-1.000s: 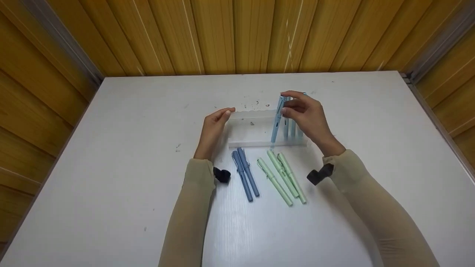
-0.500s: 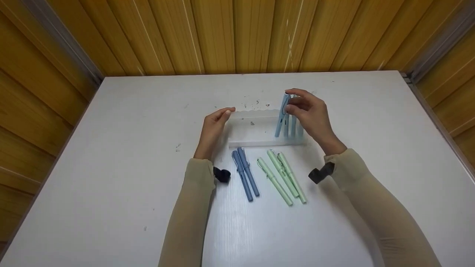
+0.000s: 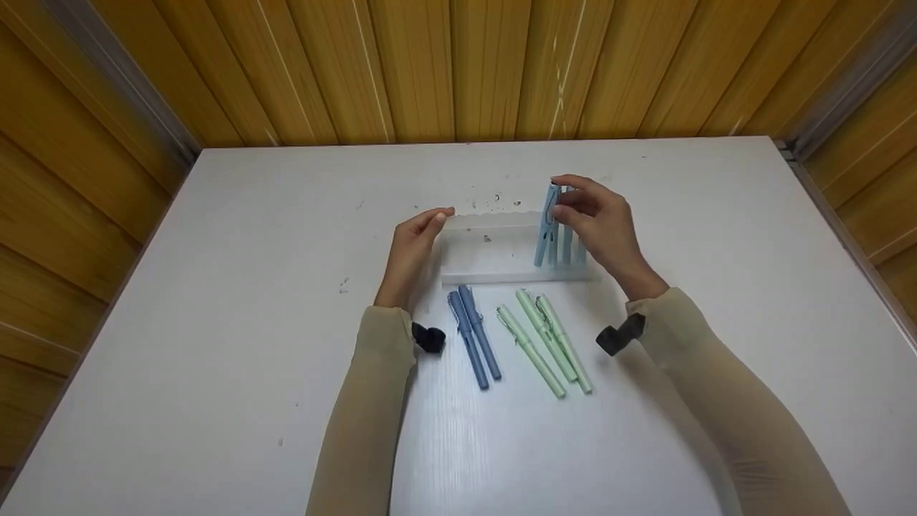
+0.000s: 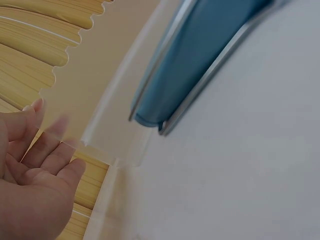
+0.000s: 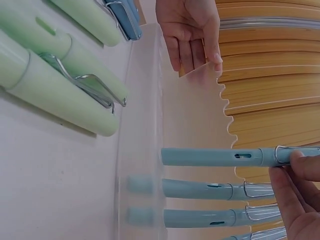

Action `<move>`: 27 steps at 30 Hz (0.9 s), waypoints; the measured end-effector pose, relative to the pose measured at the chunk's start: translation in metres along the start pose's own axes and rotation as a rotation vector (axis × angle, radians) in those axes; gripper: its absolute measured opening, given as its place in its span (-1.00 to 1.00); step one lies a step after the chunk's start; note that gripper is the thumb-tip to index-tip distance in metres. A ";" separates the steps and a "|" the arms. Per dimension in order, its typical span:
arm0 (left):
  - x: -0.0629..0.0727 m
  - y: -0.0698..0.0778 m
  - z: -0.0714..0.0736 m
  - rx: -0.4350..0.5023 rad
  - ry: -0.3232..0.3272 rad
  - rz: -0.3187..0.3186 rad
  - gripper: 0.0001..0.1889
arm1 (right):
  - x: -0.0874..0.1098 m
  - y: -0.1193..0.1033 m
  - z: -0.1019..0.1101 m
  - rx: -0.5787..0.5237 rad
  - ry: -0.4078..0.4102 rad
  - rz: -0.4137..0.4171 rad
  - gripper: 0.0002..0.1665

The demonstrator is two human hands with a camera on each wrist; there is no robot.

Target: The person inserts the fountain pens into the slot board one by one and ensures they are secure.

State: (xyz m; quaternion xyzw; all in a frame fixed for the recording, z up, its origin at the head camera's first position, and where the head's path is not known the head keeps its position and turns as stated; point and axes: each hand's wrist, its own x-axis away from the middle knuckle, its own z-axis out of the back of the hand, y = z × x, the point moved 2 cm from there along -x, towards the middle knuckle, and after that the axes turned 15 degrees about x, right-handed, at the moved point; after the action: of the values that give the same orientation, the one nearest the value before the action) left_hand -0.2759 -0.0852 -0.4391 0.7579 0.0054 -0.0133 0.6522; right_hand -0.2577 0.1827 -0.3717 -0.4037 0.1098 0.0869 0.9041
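Note:
My left hand pinches the upper left corner of a clear plastic pen rack with a scalloped top edge. In the right wrist view, my right hand holds a light blue pen near its cap and metal clip, thumb on one side and fingers on the other. That pen leans slightly, its lower end right at the rack's front ledge. Beside it several more light blue pens stand in the rack's right end, partly hidden by the right hand in the head view.
In front of the rack, two dark blue pens lie side by side on the white table. Three light green pens lie to their right, two of them touching. A yellow wood-look panel wall rises behind the table.
My right hand has carried the light blue pen right and back, to beside the standing pens, then slightly down. The left hand and the pens on the table have stayed put.

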 end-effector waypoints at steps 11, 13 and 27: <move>0.000 0.001 0.000 -0.011 0.008 0.004 -0.67 | -0.002 0.007 -0.003 0.013 -0.038 -0.025 -0.51; 0.000 0.002 0.000 -0.009 0.007 0.002 -0.67 | -0.002 0.007 -0.003 0.021 -0.038 -0.014 -0.51; -0.001 0.001 -0.001 -0.045 0.035 0.020 -0.67 | -0.003 0.004 -0.004 0.125 -0.038 0.061 -0.49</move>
State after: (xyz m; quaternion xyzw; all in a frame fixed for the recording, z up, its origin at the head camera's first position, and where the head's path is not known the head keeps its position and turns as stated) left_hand -0.2769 -0.0845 -0.4374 0.7431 0.0094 0.0065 0.6691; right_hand -0.2621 0.1817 -0.3762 -0.3411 0.1100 0.1149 0.9265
